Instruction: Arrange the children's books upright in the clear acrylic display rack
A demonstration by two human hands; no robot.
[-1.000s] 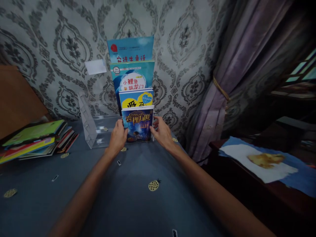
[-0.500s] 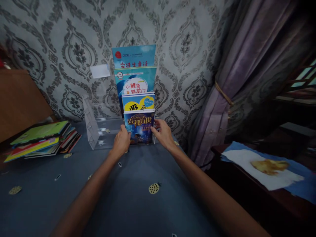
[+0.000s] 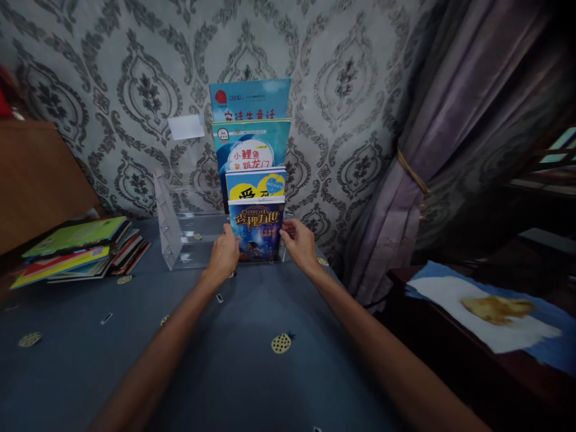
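Observation:
A dark blue book stands upright in the front tier of a clear acrylic display rack. My left hand is closed on the book's left edge. On its right edge, my right hand pinches with thumb and fingers, close to the rack's right side panel. Behind it, in rising tiers, stand a yellow and blue book, a teal book with a white circle and a light blue book at the back. The left part of the rack holds no books.
To the left lies a stack of books beside a brown box. The table's cloth is dark with pineapple prints. A tied purple curtain hangs at right, above a side table bearing a white and blue cloth.
The view has shifted slightly, so the rack and books appear a little further right. Both hands stay at the sides of the dark blue book.

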